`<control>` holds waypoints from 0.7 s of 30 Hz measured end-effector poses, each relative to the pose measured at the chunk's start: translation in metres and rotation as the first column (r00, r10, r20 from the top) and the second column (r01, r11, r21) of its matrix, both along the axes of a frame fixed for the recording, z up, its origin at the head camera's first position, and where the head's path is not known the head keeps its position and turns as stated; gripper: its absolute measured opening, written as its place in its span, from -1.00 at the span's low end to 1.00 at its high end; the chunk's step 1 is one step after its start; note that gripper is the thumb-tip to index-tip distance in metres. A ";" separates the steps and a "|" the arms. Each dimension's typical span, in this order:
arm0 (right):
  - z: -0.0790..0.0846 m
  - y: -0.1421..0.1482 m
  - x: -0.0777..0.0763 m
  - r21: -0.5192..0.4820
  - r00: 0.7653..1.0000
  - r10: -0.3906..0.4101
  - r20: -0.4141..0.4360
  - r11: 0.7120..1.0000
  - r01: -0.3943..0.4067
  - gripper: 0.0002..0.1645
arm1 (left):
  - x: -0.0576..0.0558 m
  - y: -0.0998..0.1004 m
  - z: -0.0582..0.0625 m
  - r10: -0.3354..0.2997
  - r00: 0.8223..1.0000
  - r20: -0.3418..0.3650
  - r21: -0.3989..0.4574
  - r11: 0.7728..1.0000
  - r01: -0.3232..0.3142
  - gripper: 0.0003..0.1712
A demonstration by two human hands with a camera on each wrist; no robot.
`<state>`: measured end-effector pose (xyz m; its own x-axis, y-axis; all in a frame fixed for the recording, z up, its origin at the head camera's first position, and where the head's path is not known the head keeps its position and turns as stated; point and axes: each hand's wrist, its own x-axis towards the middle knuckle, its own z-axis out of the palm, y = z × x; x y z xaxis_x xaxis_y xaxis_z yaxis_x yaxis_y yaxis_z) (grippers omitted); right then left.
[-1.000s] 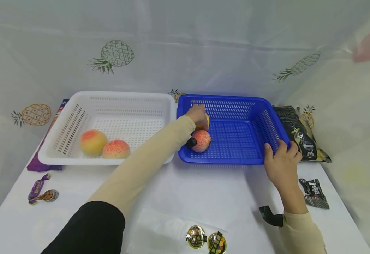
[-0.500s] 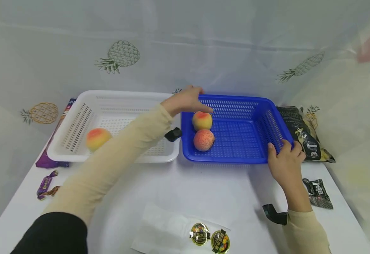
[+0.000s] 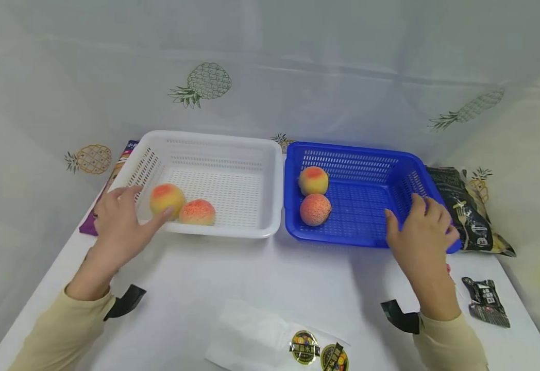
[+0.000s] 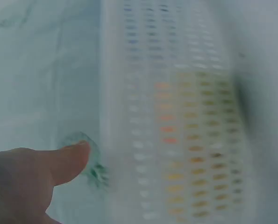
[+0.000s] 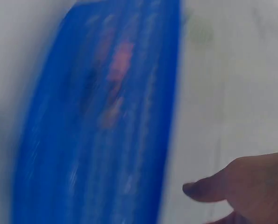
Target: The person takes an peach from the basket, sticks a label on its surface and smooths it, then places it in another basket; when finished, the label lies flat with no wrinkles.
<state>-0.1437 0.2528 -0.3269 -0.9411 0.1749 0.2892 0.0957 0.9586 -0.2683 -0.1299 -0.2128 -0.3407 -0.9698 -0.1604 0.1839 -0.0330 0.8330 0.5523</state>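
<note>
My left hand (image 3: 123, 221), fingers spread, is over the front left corner of a white plastic basket (image 3: 233, 232). Inside lie a yellow-red peach (image 3: 165, 198) and a pink speckled round fruit (image 3: 198, 212); my thumb overlaps the peach in the head view. In the left wrist view the thumb stands apart from the basket's slotted wall (image 4: 143, 116). At the front right corner of a blue basket (image 3: 325, 240), my right hand (image 3: 420, 232) has loosely bent fingers and holds nothing. That basket contains another peach (image 3: 314, 180) and pink speckled fruit (image 3: 315, 209). The right wrist view is blurred.
A black snack bag (image 3: 469, 211) leans beside the blue basket, with a small black packet (image 3: 486, 301) in front. A purple package (image 3: 89, 222) shows behind the white basket. Near the front lies a clear bag with round gold stickers (image 3: 304, 347). A patterned curtain (image 3: 298, 93) hangs behind.
My left hand has left the blue basket, uncovering the peach there, and swung left to the white basket's corner. My right hand's fingers have loosened at the blue rim. The head view has shifted.
</note>
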 end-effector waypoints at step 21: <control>-0.004 -0.302 -0.056 -0.222 0.606 0.657 0.448 0.739 -0.636 -0.36 | 0.003 -0.007 -0.068 0.312 0.923 -0.225 0.087 0.950 -0.300 0.03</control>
<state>-0.1998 -0.0493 -0.3314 -0.8200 -0.5325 -0.2100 -0.4240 0.8115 -0.4022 -0.1270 -0.2195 -0.4086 -0.8027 -0.4574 0.3826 -0.1476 0.7741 0.6157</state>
